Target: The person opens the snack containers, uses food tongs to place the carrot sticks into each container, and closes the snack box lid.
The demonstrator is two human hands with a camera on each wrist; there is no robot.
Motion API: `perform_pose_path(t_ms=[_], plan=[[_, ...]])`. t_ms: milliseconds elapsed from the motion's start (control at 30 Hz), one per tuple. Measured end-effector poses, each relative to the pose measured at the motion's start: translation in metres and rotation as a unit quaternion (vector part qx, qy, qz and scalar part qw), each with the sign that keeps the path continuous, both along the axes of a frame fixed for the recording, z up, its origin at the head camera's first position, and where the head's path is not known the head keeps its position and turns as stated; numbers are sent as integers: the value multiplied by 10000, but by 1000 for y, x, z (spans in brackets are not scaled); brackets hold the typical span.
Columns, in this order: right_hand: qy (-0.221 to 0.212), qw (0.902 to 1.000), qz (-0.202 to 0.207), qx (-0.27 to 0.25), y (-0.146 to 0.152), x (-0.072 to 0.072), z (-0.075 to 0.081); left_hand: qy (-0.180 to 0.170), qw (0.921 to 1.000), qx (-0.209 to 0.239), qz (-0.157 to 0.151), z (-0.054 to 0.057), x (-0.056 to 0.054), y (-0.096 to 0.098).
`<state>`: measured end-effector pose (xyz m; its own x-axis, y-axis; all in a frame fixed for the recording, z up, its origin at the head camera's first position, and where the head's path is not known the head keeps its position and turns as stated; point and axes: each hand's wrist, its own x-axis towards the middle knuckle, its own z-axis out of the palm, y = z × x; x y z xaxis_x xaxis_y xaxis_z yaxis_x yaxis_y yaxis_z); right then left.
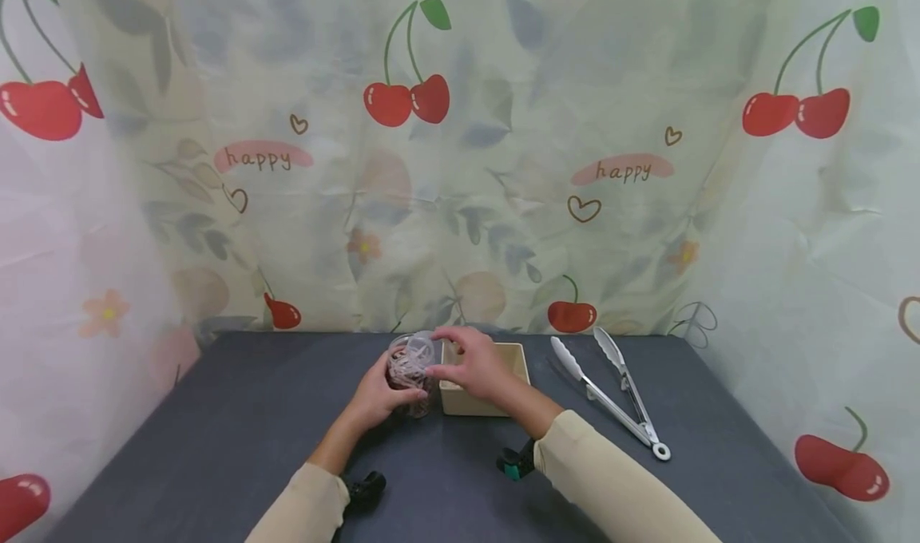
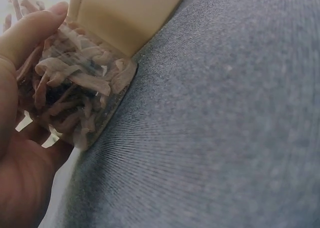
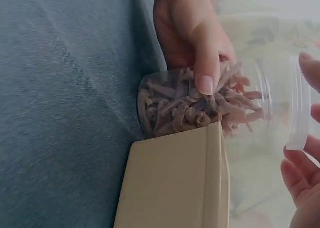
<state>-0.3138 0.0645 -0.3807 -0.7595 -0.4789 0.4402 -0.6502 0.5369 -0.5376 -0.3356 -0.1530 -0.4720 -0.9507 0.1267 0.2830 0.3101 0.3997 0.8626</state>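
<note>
A clear jar [image 3: 170,91] filled with brownish-pink dried strips stands upright on the dark table. My left hand [image 1: 374,399] grips it round the side, thumb across the near face in the right wrist view. In my right hand [image 1: 477,363] is a translucent round lid [image 3: 299,106], pinched at its edge between thumb and fingers. A gap shows between the lid and the jar's mouth [image 3: 265,91], with the lid just above. Close against the jar's right side is a beige rectangular box [image 1: 470,403], partly covered by my right hand.
Silver tongs [image 1: 621,411] lie spread apart on the table to the right of the box. The dark grey tabletop [image 1: 446,479] runs back to a patterned curtain [image 1: 467,208] with cherries, which also hangs along both sides.
</note>
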Motion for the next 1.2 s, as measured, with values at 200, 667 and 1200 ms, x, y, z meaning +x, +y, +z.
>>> perform_pose_path(t_ms=[200, 667, 1200], plan=[[147, 9998, 118, -23, -13, -15, -1, -11, 10000, 46, -38, -1, -1, -1], [-46, 9962, 490, 719, -27, -21, 5, -191, 9958, 371, -811, 2, 1, -8], [-152, 9926, 891, 809, -20, -30, 0, -428, 9918, 412, -1134, 27, 15, -9]])
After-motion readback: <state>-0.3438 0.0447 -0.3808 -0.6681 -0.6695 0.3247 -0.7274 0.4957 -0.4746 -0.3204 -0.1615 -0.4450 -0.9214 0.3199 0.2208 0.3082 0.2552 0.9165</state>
